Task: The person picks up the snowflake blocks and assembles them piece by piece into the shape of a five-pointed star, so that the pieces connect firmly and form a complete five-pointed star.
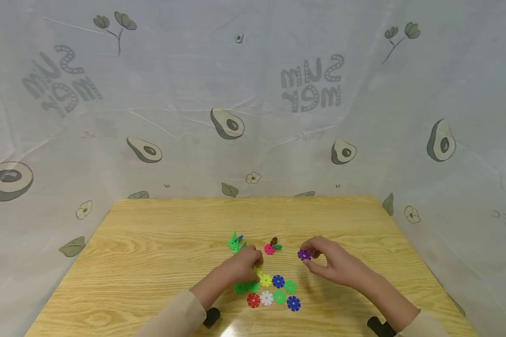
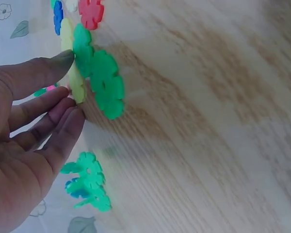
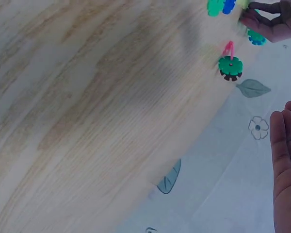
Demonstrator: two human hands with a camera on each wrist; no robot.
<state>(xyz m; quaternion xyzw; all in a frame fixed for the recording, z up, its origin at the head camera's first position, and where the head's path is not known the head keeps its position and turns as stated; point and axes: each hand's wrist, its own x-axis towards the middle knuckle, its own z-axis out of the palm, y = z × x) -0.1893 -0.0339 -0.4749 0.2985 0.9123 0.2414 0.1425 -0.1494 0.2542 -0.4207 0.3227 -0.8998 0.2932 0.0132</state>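
Note:
My left hand pinches a yellow snowflake disc between thumb and fingers, low over the table. Two green discs lie right beside it in the left wrist view. In my right hand, thumb and fingers grip a purple snowflake disc, raised to the right of the others. The right wrist view shows only part of that hand, and the purple disc is almost wholly out of frame. Just beyond my left hand sits a joined green-and-blue piece. Between the hands, farther back, stands a joined pink, green and brown piece.
Loose discs lie in rough rows near the front: another yellow disc, a blue one, a red one, a white one and several more. The wooden table meets a patterned curtain at the back and sides.

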